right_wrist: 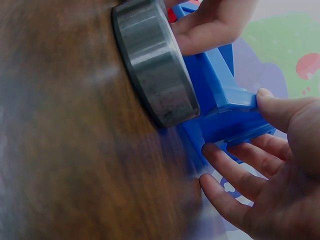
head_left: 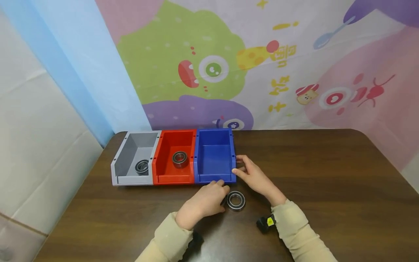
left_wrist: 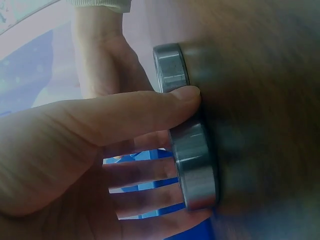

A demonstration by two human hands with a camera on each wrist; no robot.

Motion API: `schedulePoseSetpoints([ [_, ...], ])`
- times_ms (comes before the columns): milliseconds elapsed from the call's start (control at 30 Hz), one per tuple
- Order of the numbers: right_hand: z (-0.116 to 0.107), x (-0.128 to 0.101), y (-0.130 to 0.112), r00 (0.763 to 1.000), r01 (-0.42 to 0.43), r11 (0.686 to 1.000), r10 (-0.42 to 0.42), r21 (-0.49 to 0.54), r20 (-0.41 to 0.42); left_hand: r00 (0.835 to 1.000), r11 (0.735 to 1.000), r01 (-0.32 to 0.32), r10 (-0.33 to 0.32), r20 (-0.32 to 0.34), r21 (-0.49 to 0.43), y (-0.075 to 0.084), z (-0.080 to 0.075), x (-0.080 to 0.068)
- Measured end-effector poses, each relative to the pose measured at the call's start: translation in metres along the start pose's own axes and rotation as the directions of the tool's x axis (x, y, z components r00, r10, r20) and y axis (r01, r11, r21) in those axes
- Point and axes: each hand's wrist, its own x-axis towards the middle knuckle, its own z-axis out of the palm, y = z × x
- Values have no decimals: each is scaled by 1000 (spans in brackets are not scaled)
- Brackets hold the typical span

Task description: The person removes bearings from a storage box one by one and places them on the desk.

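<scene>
My left hand (head_left: pixel 206 198) reaches down to the table in front of the blue bin (head_left: pixel 214 156). It grips a steel ball bearing (left_wrist: pixel 196 175), thumb on the near side and fingers behind; in the head view the hand hides most of it. Just right of that hand, a second bearing (head_left: pixel 242 201) lies flat on the wood. At the bin's right side is my right hand (head_left: pixel 256 178). Its thumb tip touches the front right edge, while the other fingers stretch loosely along the outer wall. Inside, the blue bin shows only its bare floor.
Left of the blue bin, a red bin (head_left: pixel 173 179) and a grey bin (head_left: pixel 132 180) stand side by side with it. Bearings sit in the red and grey ones. A printed curtain (head_left: pixel 262 91) hangs behind the brown table (head_left: pixel 327 174).
</scene>
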Motion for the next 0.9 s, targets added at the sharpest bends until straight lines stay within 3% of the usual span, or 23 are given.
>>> schedulePoseSetpoints([
  [633,-1,-1,0,1000,-12,1000,12,1,8,999,997,16,-12,50,-79,-3,-1,1],
  [900,-1,-1,2,1000,-7,1000,7,-7,5,999,998,10,-6,48,-65,-3,-1,2],
])
